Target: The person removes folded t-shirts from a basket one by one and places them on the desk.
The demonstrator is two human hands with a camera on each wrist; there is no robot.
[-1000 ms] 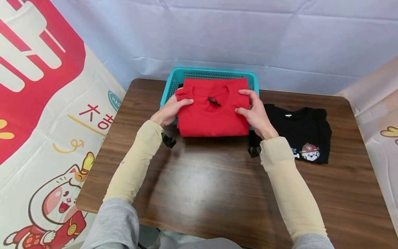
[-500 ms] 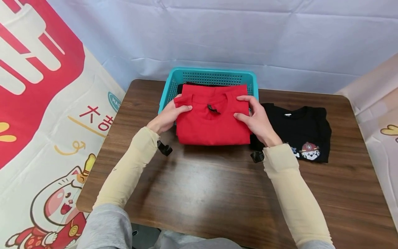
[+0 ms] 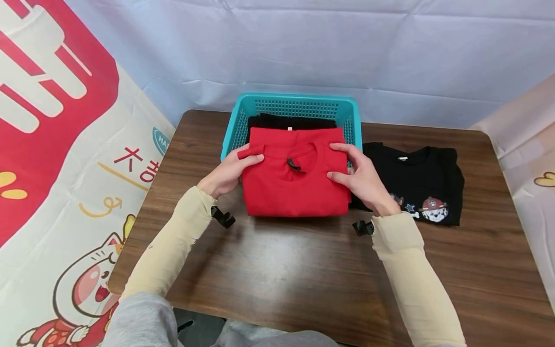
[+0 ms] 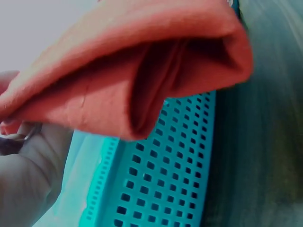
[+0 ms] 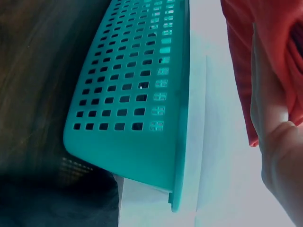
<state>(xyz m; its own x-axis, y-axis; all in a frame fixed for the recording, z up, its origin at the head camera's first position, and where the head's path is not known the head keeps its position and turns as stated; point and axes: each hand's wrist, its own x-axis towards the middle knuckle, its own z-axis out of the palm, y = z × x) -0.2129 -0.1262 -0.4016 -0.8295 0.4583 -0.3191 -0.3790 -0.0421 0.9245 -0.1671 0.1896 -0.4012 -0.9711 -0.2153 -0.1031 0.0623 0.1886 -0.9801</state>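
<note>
A folded red T-shirt [image 3: 295, 188] with a dark neck label spans the space between both hands, overlapping the front of a teal plastic basket [image 3: 299, 100] in the head view. My left hand [image 3: 227, 171] pinches its left shoulder, thumb on top and fingers beneath. At the other shoulder, my right hand [image 3: 362, 176] grips it the same way. The left wrist view shows the folded layers of the red T-shirt [image 4: 142, 80] above the basket's perforated wall [image 4: 161, 161]. From the right wrist, the basket side [image 5: 123, 85] stands below the raised cloth [image 5: 241, 61].
Inside the basket lies dark folded clothing [image 3: 299, 122]. To the right, a black T-shirt [image 3: 416, 183] with cartoon prints lies folded on the brown wooden table [image 3: 277, 270]. Behind the table hangs a pale curtain [image 3: 303, 48]; a printed sheet [image 3: 86, 207] hangs at the left.
Both hands have drawn the red T-shirt toward the body, off the basket's middle. More of the dark clothing inside the basket now shows behind it.
</note>
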